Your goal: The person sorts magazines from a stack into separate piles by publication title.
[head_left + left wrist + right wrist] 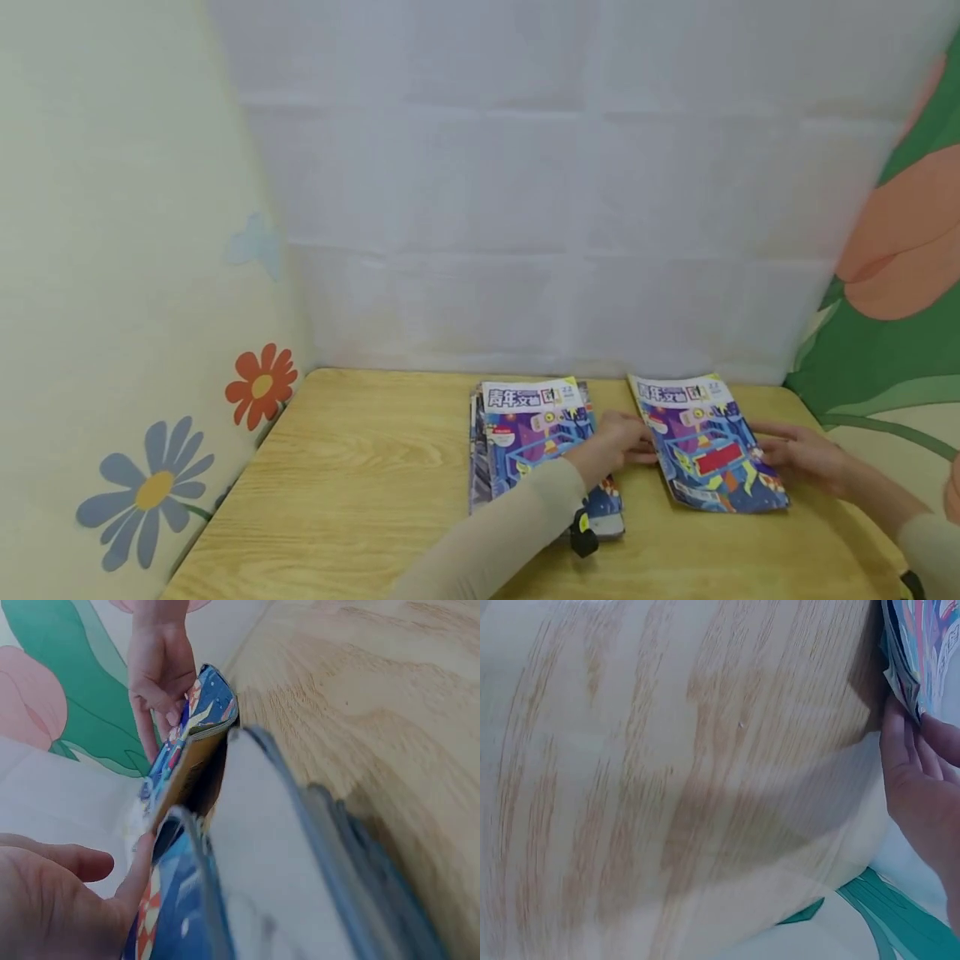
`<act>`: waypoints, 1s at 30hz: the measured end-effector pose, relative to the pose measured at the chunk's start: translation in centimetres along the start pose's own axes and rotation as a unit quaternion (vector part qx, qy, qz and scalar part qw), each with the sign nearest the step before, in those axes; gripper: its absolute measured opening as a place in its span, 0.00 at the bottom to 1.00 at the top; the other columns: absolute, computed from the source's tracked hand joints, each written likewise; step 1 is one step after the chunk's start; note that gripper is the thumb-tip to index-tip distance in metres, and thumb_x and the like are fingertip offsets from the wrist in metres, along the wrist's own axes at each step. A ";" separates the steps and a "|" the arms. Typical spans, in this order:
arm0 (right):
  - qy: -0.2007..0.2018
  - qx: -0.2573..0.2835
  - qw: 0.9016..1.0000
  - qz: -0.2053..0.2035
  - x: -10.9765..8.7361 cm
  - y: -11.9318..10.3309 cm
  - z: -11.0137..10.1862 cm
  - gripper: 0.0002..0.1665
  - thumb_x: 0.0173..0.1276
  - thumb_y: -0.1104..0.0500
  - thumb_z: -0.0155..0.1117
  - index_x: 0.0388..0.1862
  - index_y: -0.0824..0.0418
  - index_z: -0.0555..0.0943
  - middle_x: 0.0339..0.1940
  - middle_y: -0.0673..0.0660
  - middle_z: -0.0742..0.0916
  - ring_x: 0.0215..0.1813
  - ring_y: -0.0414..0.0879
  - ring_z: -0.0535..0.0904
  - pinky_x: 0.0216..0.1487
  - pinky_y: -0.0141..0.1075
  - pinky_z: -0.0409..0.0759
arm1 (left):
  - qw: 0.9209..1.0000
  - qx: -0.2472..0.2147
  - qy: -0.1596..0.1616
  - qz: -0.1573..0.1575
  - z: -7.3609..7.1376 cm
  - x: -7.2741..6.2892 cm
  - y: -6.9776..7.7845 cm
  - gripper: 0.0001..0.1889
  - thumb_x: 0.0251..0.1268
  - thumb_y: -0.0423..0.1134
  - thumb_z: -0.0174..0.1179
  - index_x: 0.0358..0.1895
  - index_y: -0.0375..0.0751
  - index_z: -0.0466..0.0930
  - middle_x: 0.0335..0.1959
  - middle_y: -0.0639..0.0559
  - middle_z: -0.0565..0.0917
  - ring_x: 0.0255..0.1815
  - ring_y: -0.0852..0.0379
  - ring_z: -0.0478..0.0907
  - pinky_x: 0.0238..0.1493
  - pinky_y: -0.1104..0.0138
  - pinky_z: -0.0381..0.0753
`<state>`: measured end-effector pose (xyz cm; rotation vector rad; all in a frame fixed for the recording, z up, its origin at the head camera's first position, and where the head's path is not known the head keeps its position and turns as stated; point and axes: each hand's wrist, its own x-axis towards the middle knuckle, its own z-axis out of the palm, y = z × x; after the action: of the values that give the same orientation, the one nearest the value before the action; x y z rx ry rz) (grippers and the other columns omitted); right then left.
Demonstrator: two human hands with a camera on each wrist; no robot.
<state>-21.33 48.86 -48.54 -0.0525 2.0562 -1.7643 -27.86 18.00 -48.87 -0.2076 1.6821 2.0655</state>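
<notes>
On the right of the table a magazine with a purple and blue cover lies at a slant between the two hands. My right hand pinches its right edge; the right wrist view shows the thumb on the cover and fingers beneath the corner. At its left edge is my left hand, its fingers fairly straight. One fingertip touches the edge in the left wrist view. Under my left forearm a stack of magazines has the same cover on top, partly hidden by the sleeve. Page edges of the stack appear close up.
The wooden table extends to the left of the stack. A white creased sheet hangs behind it. Painted walls with flowers stand at both sides. A black and yellow wrist device sits under the left wrist.
</notes>
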 end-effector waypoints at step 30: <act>0.081 -0.226 0.970 -0.040 0.9 -6.9 9.1 0.30 0.83 0.55 0.50 0.67 0.82 0.68 0.49 0.67 0.86 0.46 0.56 0.85 0.43 0.45 0.86 | 0.976 0.138 -0.065 0.152 -9.4 -7.5 4.6 0.12 0.74 0.33 0.57 0.56 0.41 0.82 0.42 0.48 0.86 0.43 0.48 0.82 0.49 0.48 0.83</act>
<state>-20.76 38.73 -43.15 -0.1312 2.5717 -1.3425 -24.92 6.45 -44.06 0.2862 1.9922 1.9676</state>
